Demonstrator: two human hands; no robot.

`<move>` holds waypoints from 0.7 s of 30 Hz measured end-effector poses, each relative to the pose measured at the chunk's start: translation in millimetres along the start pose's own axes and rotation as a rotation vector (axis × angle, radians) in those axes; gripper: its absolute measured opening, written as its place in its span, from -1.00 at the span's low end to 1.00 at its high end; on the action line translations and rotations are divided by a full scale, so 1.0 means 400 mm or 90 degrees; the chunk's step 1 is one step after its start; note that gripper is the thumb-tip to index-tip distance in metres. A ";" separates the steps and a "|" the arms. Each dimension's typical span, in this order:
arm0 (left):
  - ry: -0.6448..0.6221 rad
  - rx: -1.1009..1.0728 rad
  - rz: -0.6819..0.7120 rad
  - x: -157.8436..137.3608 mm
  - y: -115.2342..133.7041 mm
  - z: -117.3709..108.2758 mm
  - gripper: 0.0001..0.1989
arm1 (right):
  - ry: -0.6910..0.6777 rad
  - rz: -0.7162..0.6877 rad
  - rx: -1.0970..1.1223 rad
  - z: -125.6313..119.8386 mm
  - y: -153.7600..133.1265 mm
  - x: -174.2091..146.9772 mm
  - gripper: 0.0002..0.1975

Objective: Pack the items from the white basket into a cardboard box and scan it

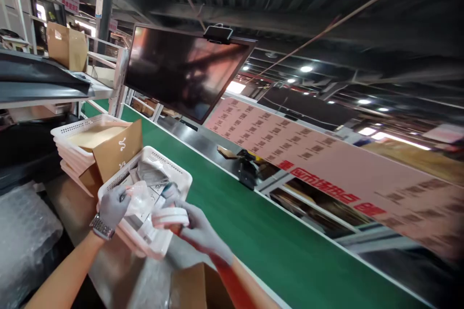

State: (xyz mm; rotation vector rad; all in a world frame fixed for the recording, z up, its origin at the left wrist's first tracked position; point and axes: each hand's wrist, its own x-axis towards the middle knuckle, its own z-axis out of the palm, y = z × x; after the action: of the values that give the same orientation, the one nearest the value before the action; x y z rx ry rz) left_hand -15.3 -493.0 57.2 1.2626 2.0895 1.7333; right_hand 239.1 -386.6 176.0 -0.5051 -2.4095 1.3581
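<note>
Beside green belt (290, 251), hands grip basket (159, 246) packets (139, 198).

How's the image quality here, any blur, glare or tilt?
Head view: strongly tilted, with straight edges bowed by the wide lens; the pink banner and right background are smeared by motion blur; the dark monitor shows reddish glare; ceiling lamps blow out; the left hand and white basket stay fairly sharp.

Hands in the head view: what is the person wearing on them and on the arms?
Both the left hand and the right hand wear thin light-grey knit gloves. A metal-link wristwatch sits on the left wrist. The forearms are bare, with no sleeves in view.
</note>
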 end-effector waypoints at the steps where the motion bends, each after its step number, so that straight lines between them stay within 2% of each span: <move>1: -0.017 -0.015 0.001 0.001 0.008 0.013 -0.65 | 0.047 -0.026 0.018 0.020 0.003 -0.003 -0.76; 3: -0.052 -0.045 0.008 0.002 0.030 0.033 -0.66 | 0.087 -0.102 -0.052 0.068 0.034 0.010 -0.72; 6: -0.082 -0.083 0.017 -0.002 0.060 0.048 -0.62 | 0.067 -0.177 -0.240 0.117 0.105 0.052 -0.61; 8: -0.083 -0.094 0.031 -0.012 0.068 0.053 -0.62 | 0.033 -0.171 -0.321 0.128 0.140 0.073 -0.58; 10: -0.076 -0.078 0.048 -0.027 0.063 0.060 -0.61 | 0.056 -0.118 -0.318 0.132 0.155 0.085 -0.60; 12: -0.053 -0.046 0.060 -0.044 0.050 0.072 -0.60 | 0.130 -0.034 -0.185 0.138 0.156 0.095 -0.66; 15: -0.003 -0.015 0.092 -0.063 0.030 0.089 -0.60 | 0.231 0.115 0.238 0.167 0.153 0.115 -0.62; 17: 0.028 0.007 0.122 -0.067 0.023 0.095 -0.60 | 0.243 0.171 0.482 0.194 0.155 0.124 -0.56; 19: 0.063 0.058 0.155 -0.068 0.025 0.095 -0.61 | 0.231 0.153 0.554 0.216 0.157 0.121 -0.54; 21: 0.087 0.112 0.211 -0.069 0.036 0.092 -0.63 | 0.223 0.084 0.433 0.224 0.157 0.106 -0.54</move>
State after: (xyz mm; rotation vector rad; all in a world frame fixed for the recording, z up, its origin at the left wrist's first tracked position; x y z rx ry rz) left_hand 30.9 -484.6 47.2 1.6679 2.2548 1.8417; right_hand 170.6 -403.9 82.4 -0.6434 -1.5353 1.8401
